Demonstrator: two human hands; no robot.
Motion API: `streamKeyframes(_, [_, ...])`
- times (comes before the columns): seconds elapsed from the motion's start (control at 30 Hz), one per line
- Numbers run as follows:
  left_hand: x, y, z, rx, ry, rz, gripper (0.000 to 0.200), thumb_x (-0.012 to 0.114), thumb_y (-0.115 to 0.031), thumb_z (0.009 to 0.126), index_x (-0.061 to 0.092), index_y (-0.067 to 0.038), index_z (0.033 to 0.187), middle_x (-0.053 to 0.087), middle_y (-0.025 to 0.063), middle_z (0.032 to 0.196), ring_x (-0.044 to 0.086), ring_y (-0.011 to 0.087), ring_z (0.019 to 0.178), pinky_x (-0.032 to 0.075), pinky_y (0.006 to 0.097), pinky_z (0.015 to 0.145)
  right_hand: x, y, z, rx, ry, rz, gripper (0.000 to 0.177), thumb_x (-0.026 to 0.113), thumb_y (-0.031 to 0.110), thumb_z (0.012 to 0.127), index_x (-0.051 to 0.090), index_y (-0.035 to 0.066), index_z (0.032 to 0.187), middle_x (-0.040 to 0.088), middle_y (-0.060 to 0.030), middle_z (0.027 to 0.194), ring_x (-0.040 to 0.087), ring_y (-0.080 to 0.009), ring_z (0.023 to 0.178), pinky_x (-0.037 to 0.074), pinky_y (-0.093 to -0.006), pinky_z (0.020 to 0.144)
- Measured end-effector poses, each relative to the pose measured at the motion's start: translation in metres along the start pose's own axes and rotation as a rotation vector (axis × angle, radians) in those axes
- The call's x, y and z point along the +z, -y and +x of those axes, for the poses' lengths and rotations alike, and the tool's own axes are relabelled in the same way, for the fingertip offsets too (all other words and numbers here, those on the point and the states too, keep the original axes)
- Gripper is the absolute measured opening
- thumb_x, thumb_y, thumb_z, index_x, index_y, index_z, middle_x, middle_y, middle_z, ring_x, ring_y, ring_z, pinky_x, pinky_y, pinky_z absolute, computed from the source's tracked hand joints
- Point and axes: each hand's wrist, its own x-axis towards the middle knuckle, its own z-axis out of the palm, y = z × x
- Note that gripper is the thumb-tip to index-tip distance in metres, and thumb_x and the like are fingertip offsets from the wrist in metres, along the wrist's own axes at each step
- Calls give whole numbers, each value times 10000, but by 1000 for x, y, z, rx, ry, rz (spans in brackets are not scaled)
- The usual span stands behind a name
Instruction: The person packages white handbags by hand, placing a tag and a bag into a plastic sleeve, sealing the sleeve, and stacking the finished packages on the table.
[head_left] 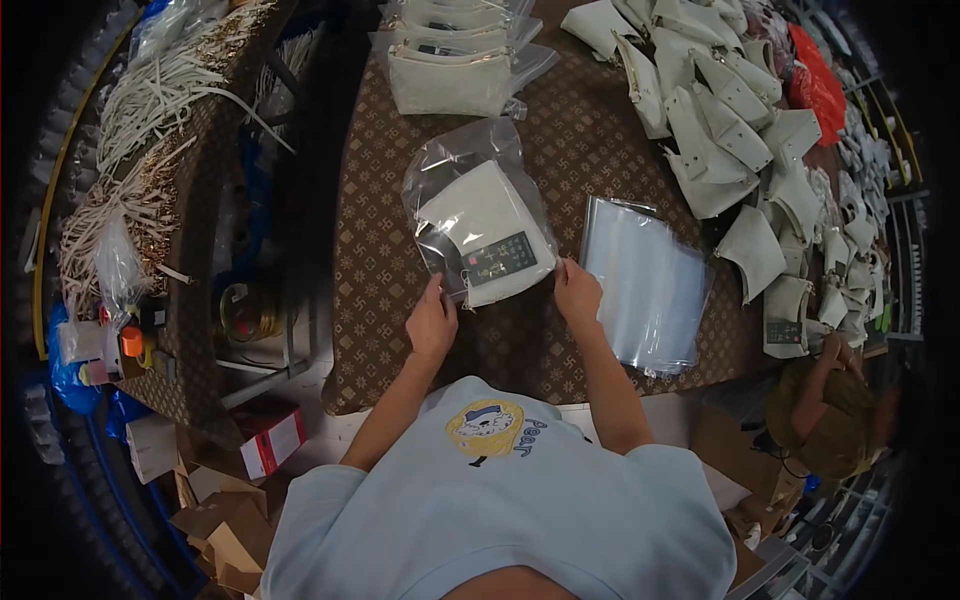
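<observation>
A cream pouch with a black printed tag lies inside a clear plastic bag on the patterned brown tabletop. My left hand pinches the bag's near left edge. On the opposite side, my right hand is closed on its near right edge, by the pouch's corner. A stack of flat, clear plastic bags rests just right of my right hand. Beyond the pouch stands a row of bagged cream pouches.
Many loose cream pouches are heaped at the right, near a red plastic bag. Another person works at the lower right. White straps cover a side table on the left. Cardboard boxes sit below it.
</observation>
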Motion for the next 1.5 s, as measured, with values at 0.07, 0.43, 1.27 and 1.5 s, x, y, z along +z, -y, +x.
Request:
streamKeyframes(0.07, [-2, 0, 5, 43, -74, -15, 432, 559, -145, 853, 446, -75, 1264, 638, 144, 905, 618, 296, 778, 483, 388, 693, -6, -1, -1, -18, 67, -69, 222, 526, 285, 888, 599, 85, 824, 633, -142, 746, 603, -366, 691, 460, -472, 589])
streamKeyframes(0.43, [-210, -91, 26, 229, -267, -319, 134, 514, -62, 788, 608, -42, 881, 582, 107, 653, 545, 193, 543, 434, 291, 566, -166, 97, 11, -213, 8, 295, 316, 528, 199, 838, 508, 19, 579, 494, -140, 507, 481, -316, 449, 374, -392, 452])
streamKeyframes(1.27, [-258, -96, -11, 900, 252, 252, 206, 690, -197, 710, 680, -141, 907, 659, -9, 825, 407, 290, 1259, -6, 610, 1093, -200, 128, -36, -961, 574, -143, 57, 688, 213, 762, 684, 157, 751, 648, 20, 768, 446, -280, 1213, 50, -668, 1068])
streamKeyframes(1.5, [-287, -99, 23, 867, 219, 468, 114, 618, -178, 776, 695, -136, 704, 642, -32, 723, 485, 262, 1135, 15, 617, 1099, -199, 104, 3, -859, 381, -115, 79, 722, 233, 725, 677, 179, 763, 624, 33, 753, 474, -209, 1149, 79, -599, 1104])
